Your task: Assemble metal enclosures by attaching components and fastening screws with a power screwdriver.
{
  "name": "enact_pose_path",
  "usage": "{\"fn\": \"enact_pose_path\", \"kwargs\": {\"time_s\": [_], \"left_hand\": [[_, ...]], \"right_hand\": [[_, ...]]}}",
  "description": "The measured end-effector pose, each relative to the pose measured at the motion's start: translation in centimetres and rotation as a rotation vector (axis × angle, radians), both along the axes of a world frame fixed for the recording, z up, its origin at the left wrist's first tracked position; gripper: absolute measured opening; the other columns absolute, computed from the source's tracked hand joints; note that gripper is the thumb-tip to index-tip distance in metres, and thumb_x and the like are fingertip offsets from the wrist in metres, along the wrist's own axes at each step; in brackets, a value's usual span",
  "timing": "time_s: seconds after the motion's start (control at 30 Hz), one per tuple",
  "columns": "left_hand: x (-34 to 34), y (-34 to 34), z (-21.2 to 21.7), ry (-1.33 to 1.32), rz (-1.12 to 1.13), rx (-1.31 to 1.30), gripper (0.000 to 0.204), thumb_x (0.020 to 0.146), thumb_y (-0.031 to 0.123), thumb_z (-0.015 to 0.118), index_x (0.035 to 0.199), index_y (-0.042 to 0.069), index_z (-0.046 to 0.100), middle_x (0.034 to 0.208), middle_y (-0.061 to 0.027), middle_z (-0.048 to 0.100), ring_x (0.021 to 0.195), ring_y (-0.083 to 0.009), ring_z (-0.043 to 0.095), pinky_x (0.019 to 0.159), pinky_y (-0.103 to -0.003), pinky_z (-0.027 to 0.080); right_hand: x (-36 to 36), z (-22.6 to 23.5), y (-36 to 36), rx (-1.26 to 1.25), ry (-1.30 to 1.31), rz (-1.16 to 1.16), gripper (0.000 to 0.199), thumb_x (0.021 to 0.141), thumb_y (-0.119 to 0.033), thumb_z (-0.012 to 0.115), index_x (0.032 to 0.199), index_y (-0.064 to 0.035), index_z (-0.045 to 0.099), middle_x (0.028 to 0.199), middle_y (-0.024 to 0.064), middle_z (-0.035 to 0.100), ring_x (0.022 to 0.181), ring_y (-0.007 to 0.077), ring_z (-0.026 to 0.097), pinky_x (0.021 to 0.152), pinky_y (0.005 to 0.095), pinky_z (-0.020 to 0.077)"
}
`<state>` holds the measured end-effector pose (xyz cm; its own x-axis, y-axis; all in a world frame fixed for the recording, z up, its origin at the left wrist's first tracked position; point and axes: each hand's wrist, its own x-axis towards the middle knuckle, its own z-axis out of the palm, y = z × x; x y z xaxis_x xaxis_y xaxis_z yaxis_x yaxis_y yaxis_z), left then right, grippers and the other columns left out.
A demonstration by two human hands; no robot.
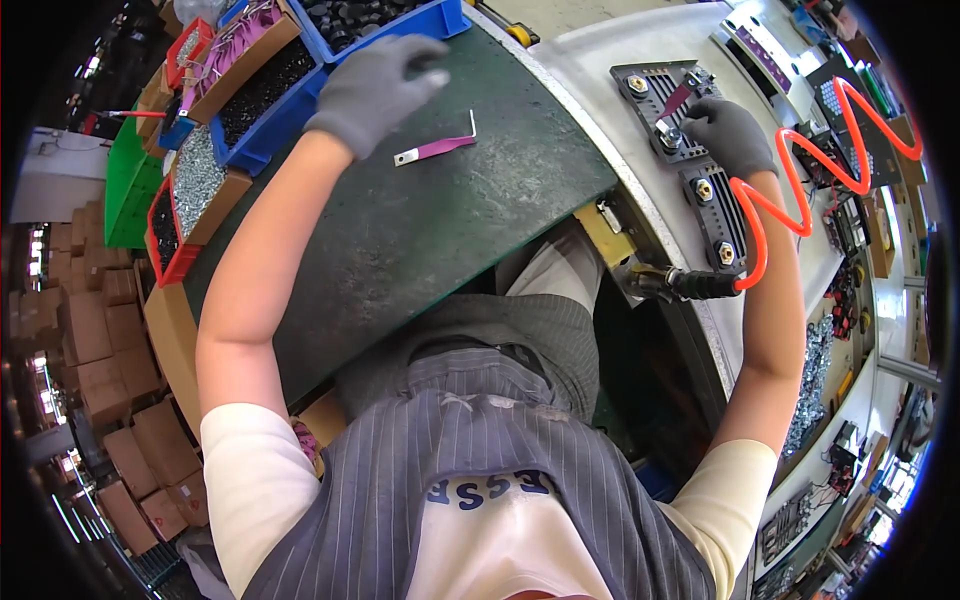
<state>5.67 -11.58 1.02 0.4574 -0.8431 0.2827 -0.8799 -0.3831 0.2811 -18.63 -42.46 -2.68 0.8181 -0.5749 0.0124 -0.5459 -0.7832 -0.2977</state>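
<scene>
My left hand [378, 92], in a grey glove, is just in front of a blue bin [445, 24] of small black parts, thumb and fingers apart with nothing visible between them. On the dark green tabletop [440, 215] near it lies a bent metal strip with a purple sleeve [440, 149]. My right hand [732, 137], also gloved, is at a black slotted fixture [645, 85] with brass-coloured fittings. Its fingers are curled beside a small metal piece and another purple-sleeved strip [677, 100]; what they grip is hidden.
Left of the table stand a second blue bin [262, 105], a box of silver screws [198, 175] and a red bin [172, 245]. An orange coiled hose [803, 210] crosses my right forearm to a black-handled tool [690, 284]. Another black fixture [712, 215] lies below the first.
</scene>
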Motion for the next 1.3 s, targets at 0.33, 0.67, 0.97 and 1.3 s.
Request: {"fn": "enact_pose_path", "kwargs": {"time_s": [0.33,0.67,0.97,1.3], "left_hand": [[-1.3,5.9,-7.0,0.001,0.19,0.161,0.042,0.079,0.041,0.061,0.112,0.014,0.059,0.112,-0.0102,0.056,0.105,-0.0292,0.052,0.089,-0.038,0.042],[-3.7,0.1,-7.1,0.641,-0.092,-0.175,0.021,0.077,0.02,0.067,0.093,0.007,0.064,0.086,-0.0056,0.061,0.08,-0.0141,0.057,0.071,-0.028,0.046],[-15.5,-15.0,-4.4,0.868,-0.575,-0.299,0.031,0.079,0.025,0.067,0.102,0.005,0.064,0.087,-0.0091,0.066,0.078,-0.0137,0.061,0.071,-0.026,0.047],[-20.9,-18.8,-6.3,0.688,-0.755,-0.15,0.02,0.081,0.025,0.061,0.092,0.009,0.062,0.077,-0.0088,0.062,0.072,-0.0253,0.06,0.067,-0.035,0.047]], "right_hand": [[-2.8,-0.2,0.6,0.273,-0.006,-0.188,0.028,0.081,-0.025,0.06,0.099,-0.0038,0.064,0.092,0.0156,0.064,0.084,0.0237,0.061,0.076,0.0356,0.045],[-16.8,-2.0,-0.5,1.015,-0.644,-0.4,0.03,0.09,-0.014,0.052,0.116,0.0008,0.056,0.101,0.009,0.063,0.087,0.0146,0.061,0.073,0.0228,0.0499],[-19.6,-1.4,2.0,0.634,-0.545,-0.475,0.025,0.074,-0.006,0.055,0.095,0.0008,0.065,0.076,0.0011,0.061,0.066,0.0062,0.051,0.06,0.019,0.0411],[-18.6,-2.0,5.1,0.385,-0.413,-0.136,0.036,0.074,0.0,0.055,0.11,-0.0032,0.061,0.099,0.0085,0.06,0.083,0.0143,0.057,0.075,0.0248,0.0455]]}}
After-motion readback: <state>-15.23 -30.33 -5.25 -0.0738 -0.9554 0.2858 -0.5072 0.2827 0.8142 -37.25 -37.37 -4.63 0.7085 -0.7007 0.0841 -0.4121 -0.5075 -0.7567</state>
